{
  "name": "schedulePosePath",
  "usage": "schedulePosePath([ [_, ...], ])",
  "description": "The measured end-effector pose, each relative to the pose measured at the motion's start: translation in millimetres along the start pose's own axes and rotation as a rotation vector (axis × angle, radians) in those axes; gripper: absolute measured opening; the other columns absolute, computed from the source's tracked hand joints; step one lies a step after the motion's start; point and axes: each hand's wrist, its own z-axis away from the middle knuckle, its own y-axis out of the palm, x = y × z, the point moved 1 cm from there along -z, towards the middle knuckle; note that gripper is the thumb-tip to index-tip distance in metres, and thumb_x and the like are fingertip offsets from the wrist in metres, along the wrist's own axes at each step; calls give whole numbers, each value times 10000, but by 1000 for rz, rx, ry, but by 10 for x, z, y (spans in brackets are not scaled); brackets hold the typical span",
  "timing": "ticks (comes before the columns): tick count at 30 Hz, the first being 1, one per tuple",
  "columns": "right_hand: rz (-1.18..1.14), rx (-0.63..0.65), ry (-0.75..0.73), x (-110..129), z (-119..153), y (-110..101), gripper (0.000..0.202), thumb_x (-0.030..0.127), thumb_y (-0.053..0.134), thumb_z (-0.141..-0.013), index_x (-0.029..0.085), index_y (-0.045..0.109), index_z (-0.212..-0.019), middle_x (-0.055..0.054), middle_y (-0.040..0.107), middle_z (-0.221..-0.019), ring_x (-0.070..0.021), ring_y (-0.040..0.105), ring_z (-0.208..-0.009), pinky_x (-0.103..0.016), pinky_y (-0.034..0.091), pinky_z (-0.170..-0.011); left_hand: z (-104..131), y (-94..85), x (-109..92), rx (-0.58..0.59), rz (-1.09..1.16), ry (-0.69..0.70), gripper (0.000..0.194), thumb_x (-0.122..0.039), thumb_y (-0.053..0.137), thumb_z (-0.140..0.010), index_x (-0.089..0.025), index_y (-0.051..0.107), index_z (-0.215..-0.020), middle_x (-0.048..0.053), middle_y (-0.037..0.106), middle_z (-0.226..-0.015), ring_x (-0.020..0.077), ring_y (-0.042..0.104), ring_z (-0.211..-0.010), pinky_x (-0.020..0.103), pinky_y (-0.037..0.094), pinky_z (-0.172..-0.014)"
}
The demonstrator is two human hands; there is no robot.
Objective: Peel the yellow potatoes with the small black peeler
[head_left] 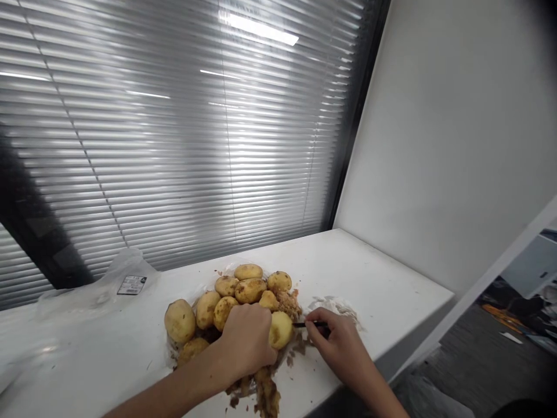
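Note:
My left hand (251, 337) is closed around a potato (281, 330) whose pale yellow, peeled end faces right. In my right hand (337, 337) is a slim dark tool (300, 324), pinched by the fingers, its tip at the potato's right side; whether it is a knife or a peeler I cannot tell. Just beyond my left hand lies a pile of potatoes (250, 290) on clear plastic, some with brown patches. A paler potato (180, 321) sits at the pile's left. Brown peelings (266, 395) lie below my left hand, and a heap of shreds (289, 303) is behind the held potato.
A clear plastic bag (104, 284) with a printed label (131, 285) lies at the left of the white counter (331, 261). Wet smears (335, 306) mark the counter behind my right hand. Window blinds (174, 145) stand at the back, a wall (435, 145) at the right.

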Motion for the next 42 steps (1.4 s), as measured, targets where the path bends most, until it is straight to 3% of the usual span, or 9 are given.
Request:
schedulePosePath([
  [7, -96, 58, -10, 5, 14, -8, 201, 280, 494, -842, 176, 640, -752, -30, 668, -625, -171, 607, -579, -243, 428, -539, -1, 9, 1, -2, -5, 2, 315, -351, 607, -594, -151, 684, -824, 131, 713, -850, 345, 670, -792, 406, 507, -668],
  [12, -17, -25, 9, 6, -2, -24, 203, 268, 495, -838, 165, 648, -753, -18, 631, -580, -159, 564, -532, -243, 390, -517, 0, 11, -1, -7, -5, 4, 300, -353, 607, -594, -156, 676, -809, 129, 712, -854, 349, 669, -800, 409, 510, -668],
  [17, -58, 36, -29, 85, -20, 33, 211, 275, 494, -841, 165, 660, -770, -30, 669, -633, -159, 589, -550, -233, 406, -519, -16, 54, 9, -10, -7, 5, 302, -318, 596, -586, -171, 636, -847, 107, 702, -862, 338, 665, -803, 399, 506, -664],
  [22, 1, -81, 0, 103, -19, 71, 209, 285, 493, -844, 174, 651, -763, -12, 631, -551, -163, 582, -496, -236, 388, -486, -32, 84, 17, -13, 7, 12, 338, -300, 601, -589, -169, 609, -900, 115, 695, -898, 349, 662, -827, 415, 504, -689],
  [28, -36, -71, -73, 211, -35, 169, 216, 247, 474, -861, 179, 670, -800, -34, 692, -659, -175, 633, -579, -235, 416, -542, -18, 55, 10, -12, 9, -15, 352, -267, 587, -580, -165, 624, -915, 115, 705, -900, 353, 668, -830, 404, 509, -675],
  [33, 26, -160, -6, 164, -60, 217, 225, 288, 482, -868, 172, 668, -821, -36, 678, -610, -188, 626, -539, -251, 407, -521, -40, 95, 26, -28, 3, 5, 346, -287, 609, -556, -171, 623, -883, 104, 709, -884, 340, 670, -808, 405, 517, -676],
  [37, -25, -130, -22, 141, -53, 243, 249, 294, 463, -879, 177, 670, -804, -46, 701, -665, -187, 642, -579, -248, 423, -536, -43, 96, 30, -41, 9, 7, 349, -298, 605, -577, -169, 627, -900, 109, 709, -887, 343, 672, -815, 410, 520, -676],
  [42, 25, -223, 26, 84, -39, 236, 266, 325, 477, -870, 162, 680, -817, -46, 687, -610, -195, 635, -544, -255, 419, -514, -25, 69, 10, -27, 13, -1, 317, -271, 614, -569, -171, 632, -869, 101, 710, -866, 345, 673, -806, 409, 526, -678],
])
